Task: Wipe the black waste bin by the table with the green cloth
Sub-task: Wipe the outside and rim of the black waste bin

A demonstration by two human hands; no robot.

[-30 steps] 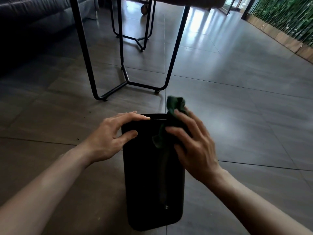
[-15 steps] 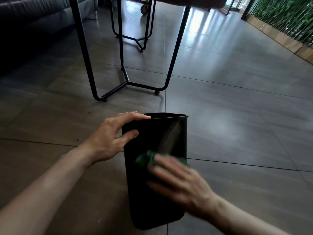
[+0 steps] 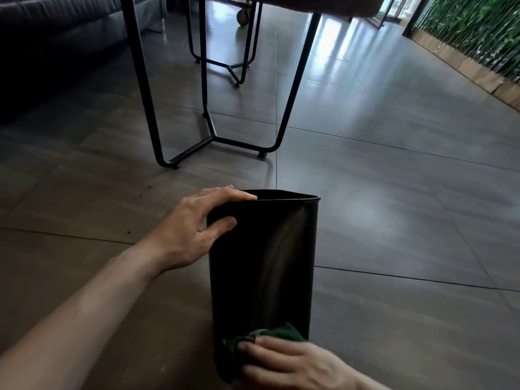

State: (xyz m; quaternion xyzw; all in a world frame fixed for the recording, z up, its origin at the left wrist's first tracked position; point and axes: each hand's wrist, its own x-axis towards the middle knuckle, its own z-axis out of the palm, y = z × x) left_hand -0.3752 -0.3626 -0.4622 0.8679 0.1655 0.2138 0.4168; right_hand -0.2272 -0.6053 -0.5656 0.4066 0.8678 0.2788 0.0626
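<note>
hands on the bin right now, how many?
2. The left hand grips the black waste bin at its upper left rim; the right hand presses the green cloth against its lower front.

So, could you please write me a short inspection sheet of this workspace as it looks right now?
Surface: grey tiled floor, glossy, with a few dark specks left of the bin.
Job's things: black waste bin tipped toward the camera; green cloth pressed on its lower side.
Clutter: nothing seen.
Grips: left hand holds the bin's rim, fingers over the edge, thumb on the outer wall; right hand presses the cloth with fingers spread flat.
Cables: nothing seen.
Surroundings: black metal table legs behind the bin, a dark sofa far left, a green plant wall far right.
</note>
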